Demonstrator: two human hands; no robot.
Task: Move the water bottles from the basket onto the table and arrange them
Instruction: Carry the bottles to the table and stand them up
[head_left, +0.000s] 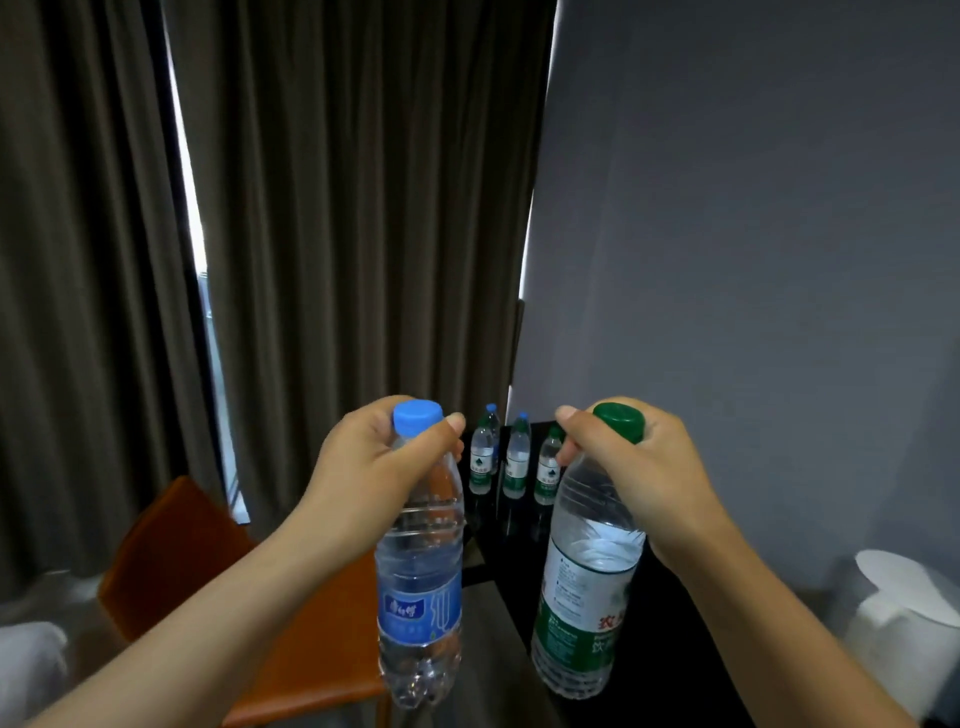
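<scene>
Head view shows two water bottles carried in the air, short of the dark table (519, 530). The blue-capped bottle (421, 571) hangs from the left hand (374, 467), whose fingers are closed around its neck just under the cap. The green-capped bottle (587, 582) hangs likewise from the right hand (634, 467), fingers wrapped about the neck. Both bottles look full and swing free below the grip, apart from each other.

Four or so bottles (517, 457) already stand upright in a close group at the table's far end, beside the wall. The basket is not in view.

Risks, as judged: a neck-only hold on a full bottle may slip or let it sway. Setting either one down near the standing group could knock those over, and an off-square landing could topple the carried bottle. An orange chair (171, 551) stands close on the left, and a white kettle (904, 618) sits on the right.
</scene>
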